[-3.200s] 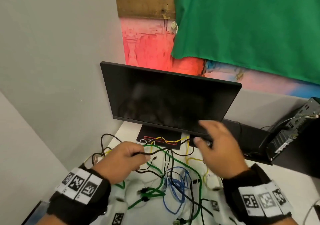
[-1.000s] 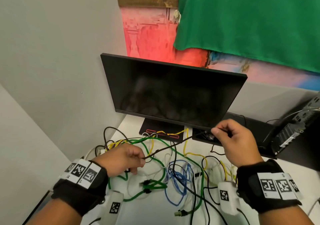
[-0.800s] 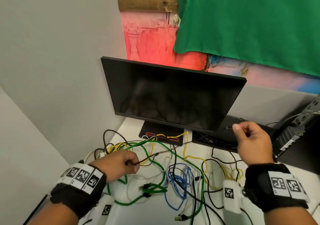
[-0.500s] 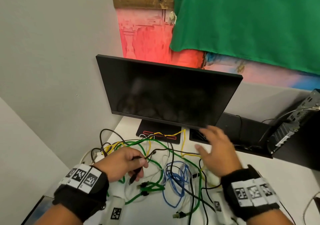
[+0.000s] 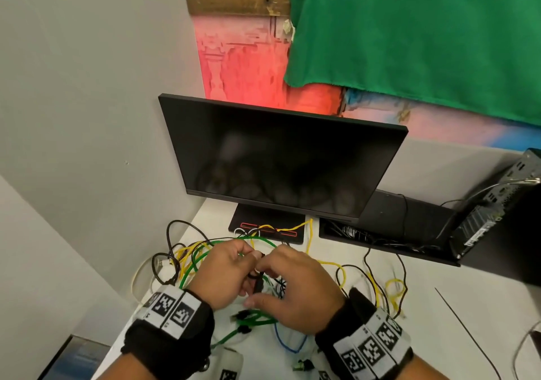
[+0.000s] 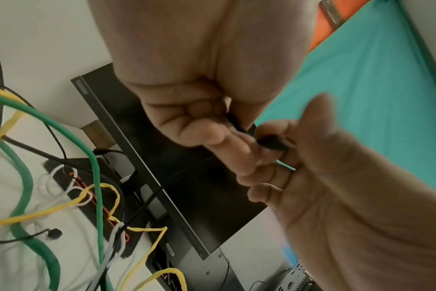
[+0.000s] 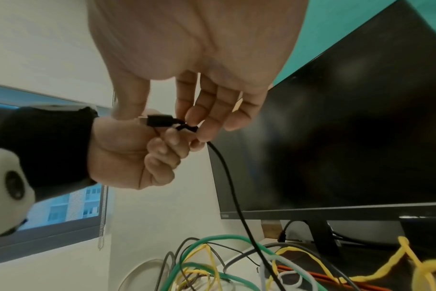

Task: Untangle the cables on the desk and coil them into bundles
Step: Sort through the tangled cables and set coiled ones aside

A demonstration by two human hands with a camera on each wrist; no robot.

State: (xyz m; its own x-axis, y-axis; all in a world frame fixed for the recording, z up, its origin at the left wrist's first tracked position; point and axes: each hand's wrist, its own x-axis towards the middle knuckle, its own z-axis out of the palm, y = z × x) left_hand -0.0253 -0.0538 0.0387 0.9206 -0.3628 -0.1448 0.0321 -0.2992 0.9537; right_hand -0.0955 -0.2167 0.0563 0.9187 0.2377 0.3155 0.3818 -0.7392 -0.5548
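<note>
two hands meet over one tangle of cables on one white desk (image 5: 439,321), just in front of the one dark monitor (image 5: 281,160). the left hand (image 5: 225,274) has its fingers curled round the end of one black cable (image 7: 227,177), its plug (image 7: 159,121) lying against the thumb side, and the right hand (image 5: 295,289) pinches the same cable right next to the plug between thumb and fingertips, so both hands are closed on that one lead and touching each other. the cable drops from the fingers down into the pile. in the pile i count one thick green cable (image 5: 199,259), one blue cable (image 5: 285,341), at least one yellow cable (image 5: 374,286), at least one white cable (image 6: 62,189) and several thin black ones; how many black ones i cannot tell, they cross too much. each wrist carries one black band with three square markers. the head view shows the whole spread of the tangle, the green cloth (image 5: 409,34) hanging behind and a black box (image 5: 491,218) to the right, but the plug is mostly hidden between the hands there. the right wrist view shows the plug plainly and one window (image 7: 62,200) behind the left hand. the left wrist view shows the monitor base (image 6: 117,189) with white and yellow cables lying over it.
</note>
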